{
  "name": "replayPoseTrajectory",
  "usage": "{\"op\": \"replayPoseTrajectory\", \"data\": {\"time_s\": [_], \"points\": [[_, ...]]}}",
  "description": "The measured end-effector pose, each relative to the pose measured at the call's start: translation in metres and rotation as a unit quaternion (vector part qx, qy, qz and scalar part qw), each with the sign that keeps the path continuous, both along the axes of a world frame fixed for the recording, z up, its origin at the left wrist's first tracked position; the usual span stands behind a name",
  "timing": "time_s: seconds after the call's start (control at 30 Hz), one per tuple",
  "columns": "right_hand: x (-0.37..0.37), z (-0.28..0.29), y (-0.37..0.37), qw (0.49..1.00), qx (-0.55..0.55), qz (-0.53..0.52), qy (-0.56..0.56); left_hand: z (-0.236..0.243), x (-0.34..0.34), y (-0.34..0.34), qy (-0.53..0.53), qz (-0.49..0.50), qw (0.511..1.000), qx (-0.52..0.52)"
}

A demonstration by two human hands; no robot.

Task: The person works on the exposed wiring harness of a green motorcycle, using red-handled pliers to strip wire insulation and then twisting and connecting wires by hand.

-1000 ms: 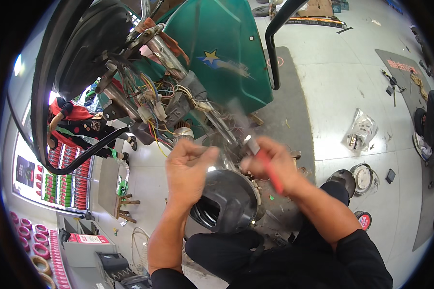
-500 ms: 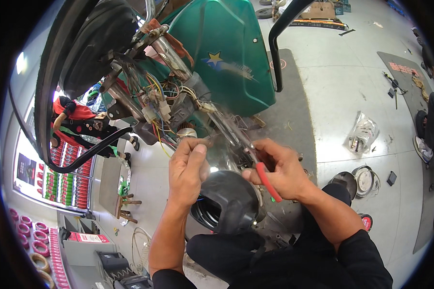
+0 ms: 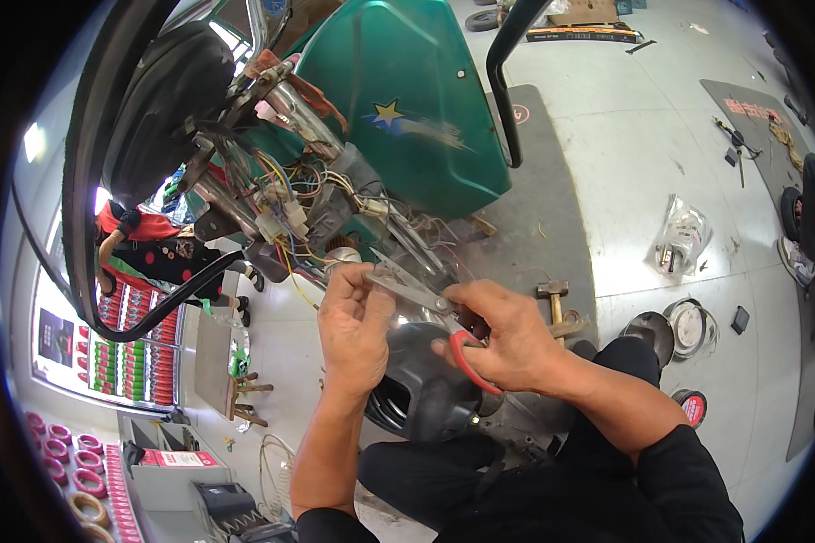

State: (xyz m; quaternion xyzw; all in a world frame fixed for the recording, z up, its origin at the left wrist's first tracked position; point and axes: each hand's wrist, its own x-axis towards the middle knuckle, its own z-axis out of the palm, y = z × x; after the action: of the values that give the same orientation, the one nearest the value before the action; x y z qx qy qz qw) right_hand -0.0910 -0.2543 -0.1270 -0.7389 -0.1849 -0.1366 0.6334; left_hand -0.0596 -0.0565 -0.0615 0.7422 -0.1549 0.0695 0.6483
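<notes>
Red-handled scissors [image 3: 466, 360] are gripped in my right hand [image 3: 507, 335], their metal blades pointing left and parted. My left hand [image 3: 353, 330] is closed in a pinch close to the blade tips; what it pinches, if anything, is too small to make out. Beyond both hands, a stripped vehicle front shows a tangle of coloured wires and connectors [image 3: 285, 204] among metal tubes. A black plastic housing [image 3: 435, 385] sits just below the hands, above my legs.
A green panel [image 3: 407, 109] with a star stands behind the wires. A hammer [image 3: 553, 294] lies on the right, beyond it a clear plastic bag [image 3: 682, 235] and round metal parts [image 3: 688, 330]. A person in red and black [image 3: 154, 249] is at the left, near a wooden stool [image 3: 249, 398].
The scissors have swung left, and their blades have come up to my left fingertips. My right hand has shifted left. The hammer has come into sight.
</notes>
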Motion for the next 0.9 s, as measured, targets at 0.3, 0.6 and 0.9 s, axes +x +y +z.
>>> {"op": "replayPoseTrajectory", "data": {"time_s": [0.3, 0.6, 0.9], "points": [[-0.001, 0.003, -0.001, 1.0, -0.008, -0.005, 0.009, -0.004, -0.005, -0.002, 0.043, -0.023, 0.998, -0.038], [0.0, 0.001, -0.002, 1.0, -0.013, -0.021, -0.016, -0.003, -0.006, -0.004, 0.071, -0.035, 0.996, -0.04], [0.001, 0.002, -0.003, 1.0, 0.014, 0.002, 0.0, -0.007, -0.007, 0.002, 0.069, -0.039, 0.996, -0.044]]}}
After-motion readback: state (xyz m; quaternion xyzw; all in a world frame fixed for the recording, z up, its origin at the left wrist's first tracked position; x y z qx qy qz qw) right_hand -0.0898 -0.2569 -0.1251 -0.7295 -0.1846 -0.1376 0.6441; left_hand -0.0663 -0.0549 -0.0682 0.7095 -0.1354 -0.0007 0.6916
